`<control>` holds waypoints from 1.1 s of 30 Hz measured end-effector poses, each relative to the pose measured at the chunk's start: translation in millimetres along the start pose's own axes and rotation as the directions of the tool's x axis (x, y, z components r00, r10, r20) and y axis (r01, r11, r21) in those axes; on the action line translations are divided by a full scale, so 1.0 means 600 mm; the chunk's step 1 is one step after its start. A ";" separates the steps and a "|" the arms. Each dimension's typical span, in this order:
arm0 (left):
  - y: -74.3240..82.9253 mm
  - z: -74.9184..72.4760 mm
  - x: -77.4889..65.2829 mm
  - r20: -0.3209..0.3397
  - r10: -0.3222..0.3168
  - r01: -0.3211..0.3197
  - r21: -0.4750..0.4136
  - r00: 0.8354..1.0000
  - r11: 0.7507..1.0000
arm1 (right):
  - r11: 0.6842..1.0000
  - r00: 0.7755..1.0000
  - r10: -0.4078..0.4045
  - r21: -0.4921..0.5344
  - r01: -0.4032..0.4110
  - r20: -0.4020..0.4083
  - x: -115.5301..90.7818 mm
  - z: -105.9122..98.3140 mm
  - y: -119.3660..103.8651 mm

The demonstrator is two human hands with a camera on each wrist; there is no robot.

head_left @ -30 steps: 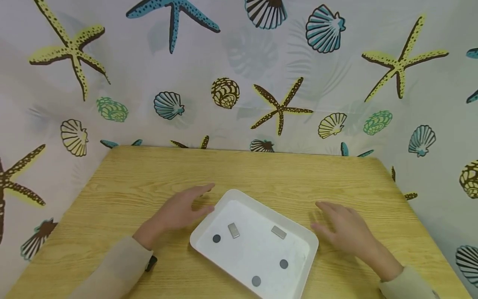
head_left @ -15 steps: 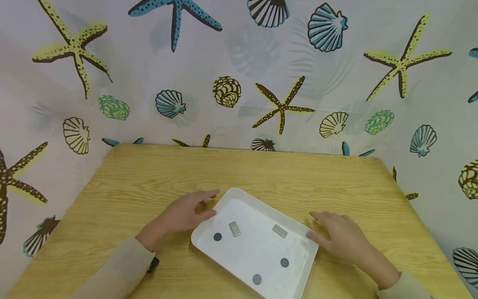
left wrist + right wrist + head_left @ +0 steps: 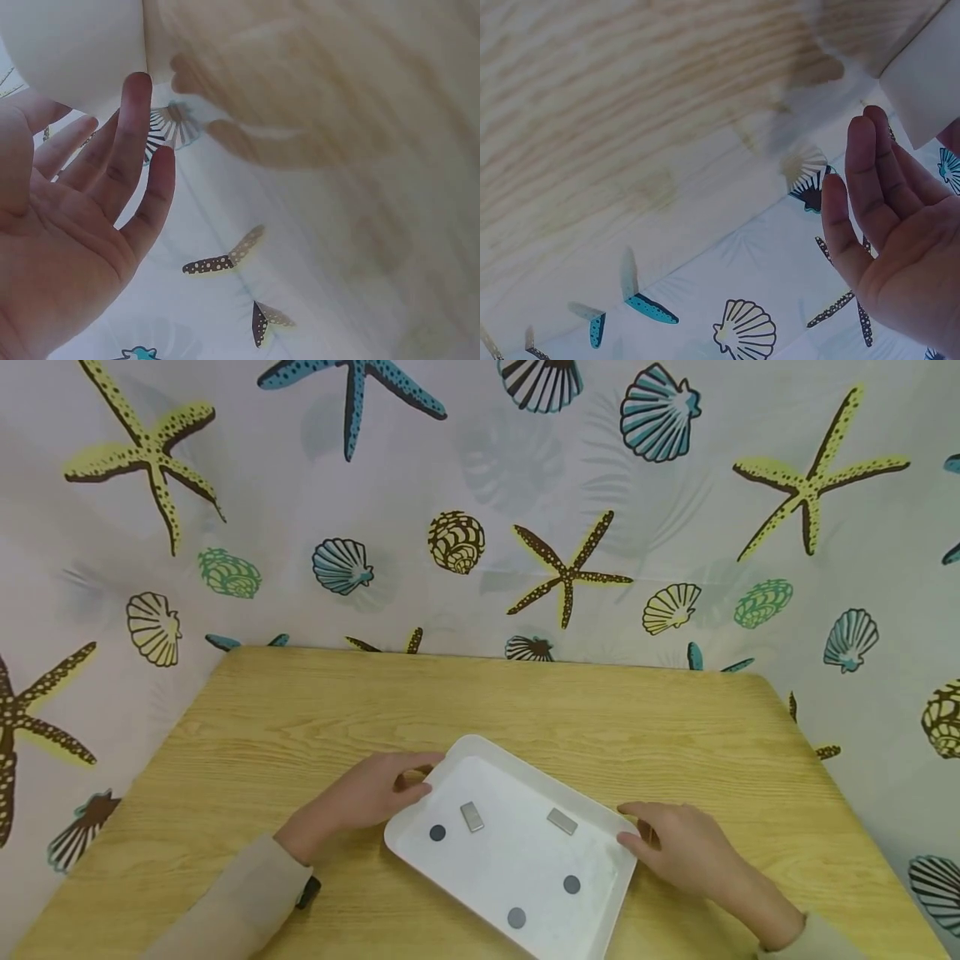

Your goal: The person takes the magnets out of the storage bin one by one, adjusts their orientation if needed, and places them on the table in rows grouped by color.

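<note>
Left hand (image 3: 372,790) loosely spread, right hand (image 3: 684,847) likewise, neither gripping, thumbs at rim of white tray (image 3: 528,781)

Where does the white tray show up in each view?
Head: white tray, lower centre, running off the bottom edge.
Left wrist: upper left corner, only part of its outside showing.
Right wrist: upper right corner, again only part.
Shared landmark: the shell-print cloth appears in all three.

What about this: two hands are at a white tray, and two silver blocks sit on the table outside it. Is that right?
Not quite. The two silver blocks are inside the white tray, not on the table outside it; the head view shows this. The left hand and right hand are at the tray, as you said.
</note>
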State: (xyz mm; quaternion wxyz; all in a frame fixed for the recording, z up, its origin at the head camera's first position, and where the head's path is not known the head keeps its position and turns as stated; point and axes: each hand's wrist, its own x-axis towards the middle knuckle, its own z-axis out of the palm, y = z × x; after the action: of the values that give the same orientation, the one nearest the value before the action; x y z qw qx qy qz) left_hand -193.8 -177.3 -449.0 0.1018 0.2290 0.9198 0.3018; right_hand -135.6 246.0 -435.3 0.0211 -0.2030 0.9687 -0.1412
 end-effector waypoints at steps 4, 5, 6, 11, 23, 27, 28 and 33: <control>-0.002 0.002 -0.001 0.015 0.001 0.000 -0.031 1.000 1.000 | 1.000 1.000 -0.013 0.021 0.013 -0.002 -0.002 0.003 -0.006; -0.003 0.002 -0.001 0.017 0.000 0.001 -0.035 1.000 0.999 | 1.000 1.000 -0.007 0.027 0.007 0.003 -0.002 0.003 -0.008; -0.003 0.002 -0.001 0.018 -0.003 0.003 -0.040 1.000 0.999 | 0.999 1.000 -0.001 0.034 0.000 0.009 -0.001 0.003 -0.009; -0.001 0.000 -0.004 0.022 -0.021 0.022 -0.044 1.000 0.999 | 0.996 0.998 0.037 0.076 -0.040 0.047 0.006 0.003 -0.014; 0.009 -0.014 -0.019 0.017 -0.029 0.030 -0.061 0.999 0.998 | 0.992 0.996 0.056 0.108 -0.064 0.073 0.024 0.000 -0.022; 0.007 -0.016 -0.025 0.007 -0.027 0.027 -0.050 1.000 0.998 | 0.992 0.995 0.061 0.109 -0.069 0.075 0.032 -0.001 -0.024; 0.006 -0.016 -0.026 0.003 -0.029 0.029 -0.050 1.000 0.998 | 0.991 0.995 0.061 0.111 -0.069 0.074 0.034 0.000 -0.025; 0.003 -0.015 -0.031 -0.004 -0.052 0.051 -0.055 0.999 0.997 | 0.990 0.995 0.076 0.111 -0.082 0.057 0.045 0.003 -0.028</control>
State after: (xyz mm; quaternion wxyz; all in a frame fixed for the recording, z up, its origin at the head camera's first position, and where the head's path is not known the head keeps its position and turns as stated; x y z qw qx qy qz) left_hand -179.8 -189.5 -439.8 0.1134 0.2015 0.9171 0.3248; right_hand -153.8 220.1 -431.9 0.0637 -0.1666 0.9655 -0.1896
